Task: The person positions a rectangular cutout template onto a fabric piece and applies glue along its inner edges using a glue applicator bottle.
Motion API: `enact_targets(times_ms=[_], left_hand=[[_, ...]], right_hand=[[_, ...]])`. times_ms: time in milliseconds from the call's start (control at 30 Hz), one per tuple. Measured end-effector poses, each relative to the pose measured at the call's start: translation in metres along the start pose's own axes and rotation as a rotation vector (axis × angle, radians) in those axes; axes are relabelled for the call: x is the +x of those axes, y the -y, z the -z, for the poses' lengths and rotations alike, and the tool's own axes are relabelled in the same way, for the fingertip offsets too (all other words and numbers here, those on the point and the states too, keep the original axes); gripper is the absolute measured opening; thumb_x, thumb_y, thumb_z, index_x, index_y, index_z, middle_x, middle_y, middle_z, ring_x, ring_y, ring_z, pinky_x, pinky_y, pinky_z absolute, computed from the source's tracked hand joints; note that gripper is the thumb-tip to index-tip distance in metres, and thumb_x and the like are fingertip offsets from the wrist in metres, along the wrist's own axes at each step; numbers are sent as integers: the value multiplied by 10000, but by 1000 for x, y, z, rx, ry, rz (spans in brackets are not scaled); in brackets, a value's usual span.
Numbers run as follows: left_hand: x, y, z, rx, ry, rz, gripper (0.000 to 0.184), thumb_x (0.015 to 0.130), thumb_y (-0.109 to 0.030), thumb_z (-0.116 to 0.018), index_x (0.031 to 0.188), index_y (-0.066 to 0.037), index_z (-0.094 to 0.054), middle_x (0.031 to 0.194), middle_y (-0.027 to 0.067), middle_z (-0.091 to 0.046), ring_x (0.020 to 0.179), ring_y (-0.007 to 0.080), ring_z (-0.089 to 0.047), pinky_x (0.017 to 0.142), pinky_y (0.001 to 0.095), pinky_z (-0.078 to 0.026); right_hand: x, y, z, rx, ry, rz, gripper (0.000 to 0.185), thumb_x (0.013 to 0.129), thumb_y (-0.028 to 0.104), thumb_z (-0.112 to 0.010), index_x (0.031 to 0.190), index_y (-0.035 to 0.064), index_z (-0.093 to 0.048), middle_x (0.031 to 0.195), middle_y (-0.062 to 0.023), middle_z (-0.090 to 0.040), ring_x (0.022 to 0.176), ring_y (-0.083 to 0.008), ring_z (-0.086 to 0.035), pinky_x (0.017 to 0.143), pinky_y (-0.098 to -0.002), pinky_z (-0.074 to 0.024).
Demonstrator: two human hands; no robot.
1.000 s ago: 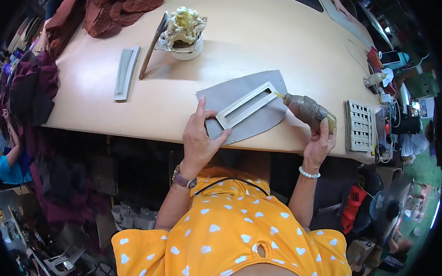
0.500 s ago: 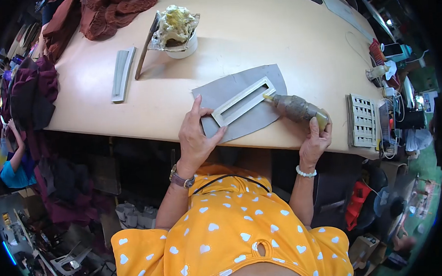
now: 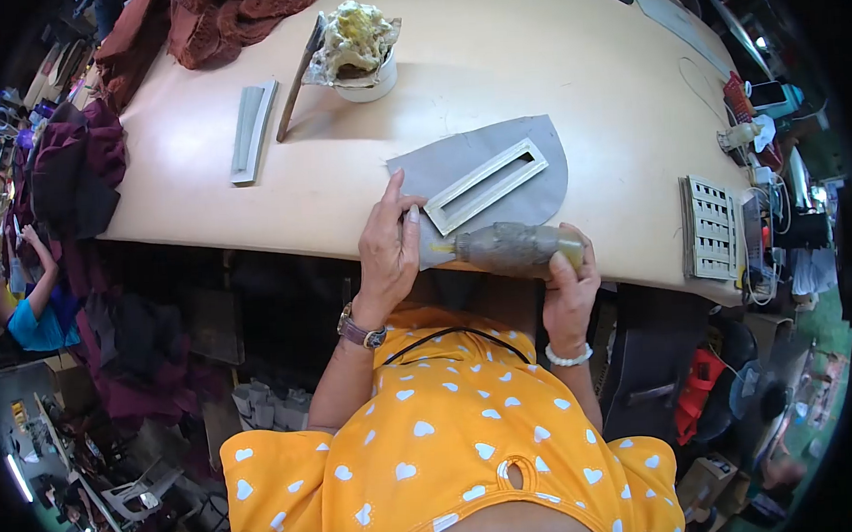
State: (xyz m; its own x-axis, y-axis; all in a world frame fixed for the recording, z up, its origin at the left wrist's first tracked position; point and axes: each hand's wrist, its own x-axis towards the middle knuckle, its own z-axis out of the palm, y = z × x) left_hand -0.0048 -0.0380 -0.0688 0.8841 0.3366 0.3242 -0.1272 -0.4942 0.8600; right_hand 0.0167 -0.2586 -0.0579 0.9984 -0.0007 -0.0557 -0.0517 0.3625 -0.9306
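A grey fabric piece [image 3: 537, 193] lies on the table near its front edge, with a pale rectangular frame [image 3: 489, 182] with a long slot on top of it. My left hand [image 3: 387, 244] is at the fabric's left side, fingers stretched out, fingertips by the frame's lower left end. In my right hand [image 3: 570, 293] is a squeeze bottle [image 3: 509, 250] with a dirty, wrapped-looking body. It lies nearly level over the table's front edge, its yellowish tip pointing left at the fabric's near corner, close to my left thumb. Whether anything comes out of the tip, I cannot tell.
Beyond stands a white tub [image 3: 369, 86] topped with a crusted yellowish mass, a brown stick [image 3: 295, 86] leaning beside it. Pale strips [image 3: 252, 131] lie left of it. A stack of slotted pieces [image 3: 712, 230] sits at right. Another person's arm [image 3: 41, 268] shows far left.
My right hand has brought the bottle left and toward me, from the frame's right end to below its left end. My left thumb has come off the frame's near edge.
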Motion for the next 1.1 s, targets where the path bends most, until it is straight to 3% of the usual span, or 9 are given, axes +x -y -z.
enact_targets(times_ms=[67,167,233,367,400,500,533,833,1100], left_hand=[[-1,-2,0,-41,12,49,170,869,-19,-496,1014,18,-577,1292,226,-453,1060,255,-542,947,340,-387],[0,1,-4,-18,-16,25,325,848,-32,-538,1167,17,-497,1115,170,-555,951,240,-565,882,337,-416],[0,2,-6,50,-45,-51,540,814,-55,-589,1311,4,-385,905,111,-618,831,255,-571,787,348,-447],[2,-1,-6,88,-42,-75,607,766,-39,-645,1310,20,-383,905,102,-621,835,235,-576,802,340,-447],[1,-2,-5,84,-35,-59,609,761,-25,-652,1306,32,-386,911,99,-624,843,217,-583,822,329,-446],[0,-4,-4,98,-25,-60,614,754,-10,-662,1301,45,-388,913,95,-626,847,203,-589,836,317,-445],[1,-4,-4,107,-24,-66,616,752,-9,-663,1300,46,-388,911,94,-625,845,205,-589,834,318,-446],[0,0,-5,100,-30,-77,618,750,-15,-667,1307,10,-400,930,109,-613,861,217,-581,822,324,-449],[2,-2,-4,108,-30,-108,617,751,-14,-666,1307,4,-399,921,117,-611,842,235,-575,794,337,-452]], right_hand=[[14,6,3,383,-82,-177,371,826,145,-602,1163,15,-517,1062,-71,-598,934,-167,-598,812,-285,-491],[44,25,16,620,-62,-148,313,871,194,-542,1132,26,-501,1091,-106,-592,967,-198,-599,828,-293,-491],[72,31,24,315,-48,49,241,859,164,-568,1049,33,-498,959,-76,-577,887,-172,-591,763,-284,-482],[119,21,30,-398,-168,275,202,860,148,-596,962,41,-459,832,-32,-516,794,-123,-559,664,-258,-447],[121,23,24,-524,-197,251,205,822,118,-621,958,24,-500,876,-63,-552,832,-178,-565,708,-294,-447],[111,34,-1,-1399,-218,816,208,754,79,-639,933,21,-548,912,-103,-574,871,-256,-554,757,-359,-445],[106,41,-19,-1392,-205,936,198,714,48,-612,908,20,-583,962,-129,-577,905,-315,-535,810,-409,-428],[104,7,-59,-1715,96,511,133,765,17,-489,836,-27,-592,962,-151,-551,877,-310,-549,763,-393,-470],[96,22,-57,-1622,101,628,232,773,45,-493,951,-32,-620,997,-151,-573,889,-312,-549,777,-406,-458]])
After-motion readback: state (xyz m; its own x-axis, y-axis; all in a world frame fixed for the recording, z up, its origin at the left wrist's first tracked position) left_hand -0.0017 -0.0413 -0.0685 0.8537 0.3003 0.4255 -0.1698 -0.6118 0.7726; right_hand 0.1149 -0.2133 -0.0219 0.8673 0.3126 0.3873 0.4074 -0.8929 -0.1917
